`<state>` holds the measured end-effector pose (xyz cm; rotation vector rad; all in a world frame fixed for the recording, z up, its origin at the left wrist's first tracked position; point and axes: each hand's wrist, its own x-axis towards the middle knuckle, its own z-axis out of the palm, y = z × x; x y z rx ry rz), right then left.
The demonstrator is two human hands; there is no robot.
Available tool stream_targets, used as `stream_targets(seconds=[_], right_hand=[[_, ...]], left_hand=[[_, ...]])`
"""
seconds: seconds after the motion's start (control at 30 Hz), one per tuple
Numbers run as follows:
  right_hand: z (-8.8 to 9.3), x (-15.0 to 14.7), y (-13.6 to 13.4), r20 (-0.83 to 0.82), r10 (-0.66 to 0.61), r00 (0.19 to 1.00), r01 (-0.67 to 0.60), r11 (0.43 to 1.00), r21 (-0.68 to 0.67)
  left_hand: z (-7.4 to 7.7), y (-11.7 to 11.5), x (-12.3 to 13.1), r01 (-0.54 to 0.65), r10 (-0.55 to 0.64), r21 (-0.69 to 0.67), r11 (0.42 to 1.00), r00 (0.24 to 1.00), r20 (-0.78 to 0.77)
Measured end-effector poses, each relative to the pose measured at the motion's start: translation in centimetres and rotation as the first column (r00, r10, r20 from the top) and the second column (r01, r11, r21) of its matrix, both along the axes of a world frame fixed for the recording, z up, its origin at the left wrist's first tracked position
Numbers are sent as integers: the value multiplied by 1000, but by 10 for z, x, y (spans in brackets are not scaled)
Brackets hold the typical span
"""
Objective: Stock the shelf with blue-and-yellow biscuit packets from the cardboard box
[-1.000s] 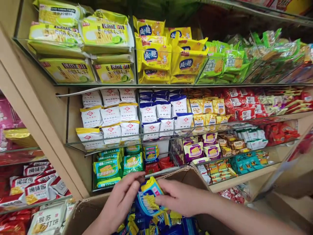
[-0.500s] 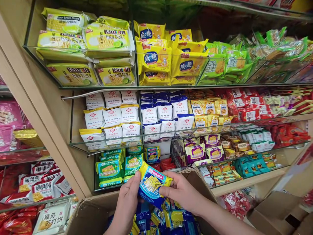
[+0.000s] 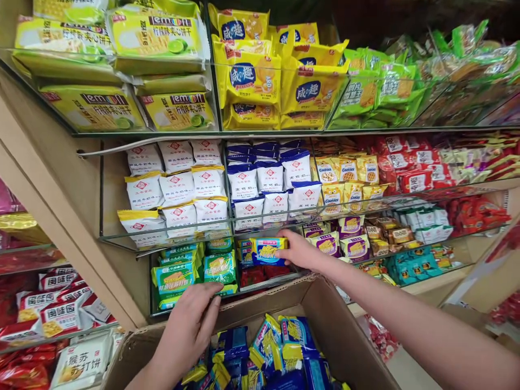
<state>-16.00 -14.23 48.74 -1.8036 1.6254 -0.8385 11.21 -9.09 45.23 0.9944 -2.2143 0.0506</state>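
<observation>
My right hand point(image 3: 299, 250) reaches into the lower glass shelf and grips a blue and yellow biscuit packet point(image 3: 268, 251), holding it above the red packets point(image 3: 260, 274) there. My left hand point(image 3: 190, 324) hovers over the near left of the cardboard box point(image 3: 325, 319), fingers loosely spread and holding nothing, its fingertips near the green packets point(image 3: 220, 268). The box holds several more blue and yellow packets point(image 3: 280, 341).
Glass shelves carry rows of snack packets: lemon-yellow ones point(image 3: 158, 38) on top, white ones point(image 3: 179, 187) in the middle, purple ones point(image 3: 351, 244) to the right. A slanted wooden shelf post point(image 3: 60, 206) stands at left, with red packets point(image 3: 52, 311) beyond it.
My right hand has carried the blue and yellow packet up out of the box and into the lower shelf. My left hand let go of it and dropped toward the box's edge.
</observation>
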Motion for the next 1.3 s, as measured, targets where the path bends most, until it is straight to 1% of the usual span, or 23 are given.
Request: stream_targets(seconds=[0.1,0.23,0.33,0.43,0.57,0.73,0.83,0.93,1.13,1.3], right_hand=[[-11,15,-28,-123,2,992,2,1000,31],[-28,40,-49,-226,-12,974,32,996,84],[-37,48,-60,-252,-58,966,88,990,110],[-44,50,-69,-251,-98,963,133,983,126],[-48,49,-76,-220,-89,971,114,988,105],[-49,48,-82,-269,-13,963,25,999,45],[-48,47,-86,-342,41,939,-34,999,28],[-42,46,-86,-427,72,901,-68,997,24],[-30,57,-73,-610,40,792,-75,997,-32],[-25,67,-68,-683,56,728,-93,996,-18]], left_hand=[[-5,-10,0,-1,11,-89,996,993,114],[-12,-11,-4,-6,25,-128,992,989,149],[-14,-11,-5,-3,23,-127,992,987,156],[-16,-12,-4,-31,51,-119,992,985,165],[-19,-14,-4,-47,68,-121,992,981,180],[-20,-15,-4,-51,80,-139,989,975,208],[-21,-15,-4,-57,91,-156,986,971,219],[-22,-14,-4,-51,88,-167,985,970,225],[-23,-14,-4,-54,103,-200,978,964,243],[-24,-16,-4,-50,105,-208,977,960,261]])
